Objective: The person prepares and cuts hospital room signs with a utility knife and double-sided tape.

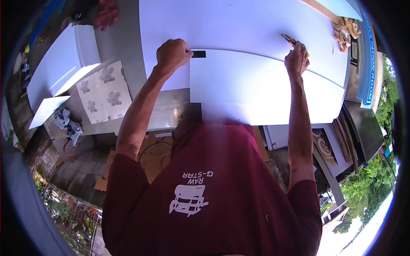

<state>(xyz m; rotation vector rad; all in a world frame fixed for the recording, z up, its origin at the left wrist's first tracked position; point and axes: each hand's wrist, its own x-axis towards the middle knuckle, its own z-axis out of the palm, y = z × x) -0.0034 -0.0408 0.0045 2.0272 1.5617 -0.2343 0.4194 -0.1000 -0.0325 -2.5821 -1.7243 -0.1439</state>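
My left hand (173, 54) is closed, its fingertips pinching a small dark strip (199, 54) at the upper left corner of a white board (256, 89). That board lies over a larger white sheet (239, 25) and reaches to my shirt. Near the board's far edge, my right hand (297, 57) is closed around a cutter knife (289, 39), whose tip points up and to the left above the large sheet.
White sheets (64, 59) are stacked at the left beside a paper with grey prints (106, 91). Red gloves (106, 15) lie at the upper left. Crumpled brown material (344, 34) and blue-edged boards (366, 64) are at the right.
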